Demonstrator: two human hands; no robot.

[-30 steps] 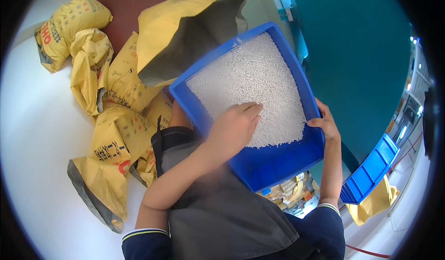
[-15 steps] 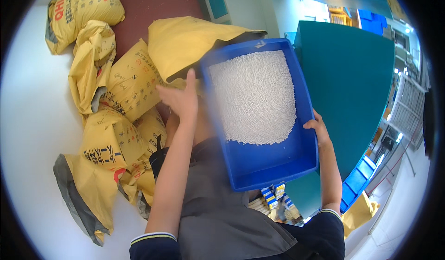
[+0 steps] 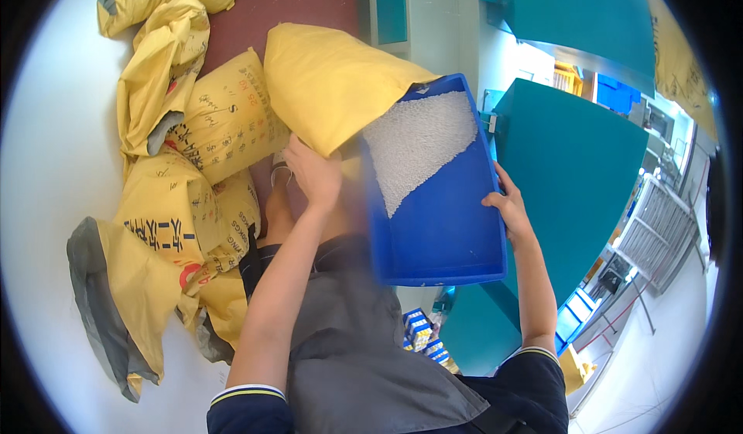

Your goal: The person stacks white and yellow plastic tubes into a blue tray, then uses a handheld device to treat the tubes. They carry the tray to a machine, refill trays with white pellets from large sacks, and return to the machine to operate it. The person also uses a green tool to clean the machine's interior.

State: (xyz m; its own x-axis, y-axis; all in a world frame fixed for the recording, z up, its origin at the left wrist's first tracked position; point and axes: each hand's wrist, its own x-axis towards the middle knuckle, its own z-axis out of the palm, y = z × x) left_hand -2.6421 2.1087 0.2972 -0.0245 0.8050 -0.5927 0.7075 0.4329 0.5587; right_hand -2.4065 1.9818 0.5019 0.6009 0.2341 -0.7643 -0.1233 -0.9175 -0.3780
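A blue plastic tray (image 3: 449, 240) tilts in front of me, and its far left part is tucked under the mouth of a yellow sack (image 3: 333, 78). Small white pellets (image 3: 426, 140) lie heaped toward the tray's far end, while bare blue bottom shows at the near end. My right hand (image 3: 509, 206) grips the tray's right wall, thumb over the rim. My left hand (image 3: 313, 175) is closed on the sack's lower edge, left of the tray. Its fingertips are partly hidden by the sack.
Several more yellow sacks (image 3: 232, 117) are piled at the left, with an opened, crumpled one (image 3: 135, 295) nearer me. A large green panel (image 3: 569, 179) stands close to the tray's right. Farther right is a metal rack (image 3: 662, 229).
My left hand has gone from open beside the sack to holding its edge. The tray's far end has gone under the sack mouth, and the pellets have slid toward that end.
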